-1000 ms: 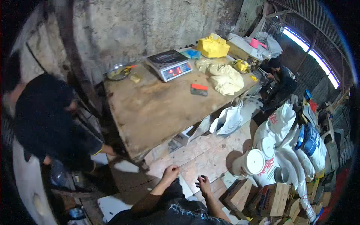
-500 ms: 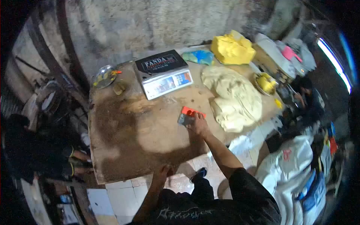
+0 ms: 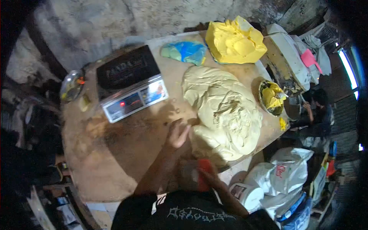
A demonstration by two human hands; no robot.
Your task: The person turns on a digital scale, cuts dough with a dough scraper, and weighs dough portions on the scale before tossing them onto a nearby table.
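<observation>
A large mass of pale yellow dough (image 3: 226,111) lies on the wooden table (image 3: 126,153). Just left of its lower edge, my left hand (image 3: 178,134) reaches up over the tabletop with fingers apart and nothing in them. Close to my body, my right hand (image 3: 210,179) grips a dough scraper (image 3: 204,168) by its red handle. Motion smears the scraper's greyish blade, and my right fingers are partly hidden.
A digital scale (image 3: 130,82) stands at the left, near a metal plate (image 3: 72,86). Behind the dough are a blue plastic bag (image 3: 186,52) and a yellow block of fat (image 3: 235,42). A bowl (image 3: 264,101) sits at the right edge. Another person (image 3: 320,111) is beyond.
My right hand has drawn the scraper back from the tabletop toward my body. My left hand has risen from the near edge toward the dough. The view has shifted closer to the dough.
</observation>
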